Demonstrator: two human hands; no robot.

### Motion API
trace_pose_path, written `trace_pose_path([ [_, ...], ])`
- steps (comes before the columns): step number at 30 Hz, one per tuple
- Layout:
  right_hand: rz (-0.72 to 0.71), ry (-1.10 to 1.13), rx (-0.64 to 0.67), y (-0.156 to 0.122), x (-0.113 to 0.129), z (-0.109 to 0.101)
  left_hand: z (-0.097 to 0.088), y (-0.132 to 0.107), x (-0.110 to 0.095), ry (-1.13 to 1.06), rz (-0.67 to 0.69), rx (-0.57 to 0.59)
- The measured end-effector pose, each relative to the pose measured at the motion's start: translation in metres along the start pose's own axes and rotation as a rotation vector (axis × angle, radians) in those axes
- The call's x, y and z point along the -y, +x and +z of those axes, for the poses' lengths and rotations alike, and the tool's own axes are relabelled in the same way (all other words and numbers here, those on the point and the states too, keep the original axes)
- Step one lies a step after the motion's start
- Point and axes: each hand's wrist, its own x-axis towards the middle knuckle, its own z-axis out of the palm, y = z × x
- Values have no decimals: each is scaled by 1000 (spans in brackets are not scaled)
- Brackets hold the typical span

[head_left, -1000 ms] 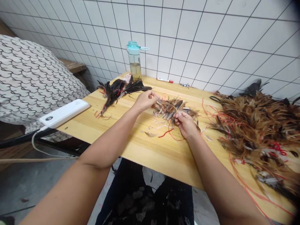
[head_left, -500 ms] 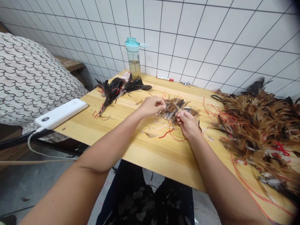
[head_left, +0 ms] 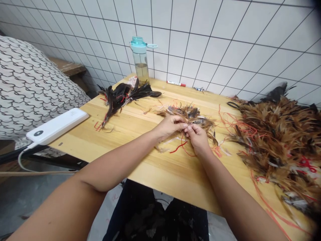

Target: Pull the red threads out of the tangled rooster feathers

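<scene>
My left hand and my right hand meet fingertip to fingertip over the middle of the table. Both are closed in a pinch. What lies between the fingertips is too small to make out; in the earlier frame the right fingers held a small tuft of brown feathers. Just behind the hands is a loose pile of brown and grey feathers. A red string lies on the wood below the fingers, with feather scraps about it.
A large heap of brown feathers with red strings covers the right side. Black feathers lie at the left, before a water bottle. A marker is near the tiled wall. A white power bank rests at the table's left edge.
My left hand has come down and to the right from above the pile's left side, and its fingertips now touch those of my right hand. The view has shifted slightly.
</scene>
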Motion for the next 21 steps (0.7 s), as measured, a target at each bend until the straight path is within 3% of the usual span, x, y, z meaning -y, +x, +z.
trace_pose_path([
  [12, 68, 126, 116, -4, 9, 3, -6, 2, 1, -60, -69, -61],
  [21, 183, 175, 197, 9, 15, 3, -15, 4, -5, -27, -25, 61],
])
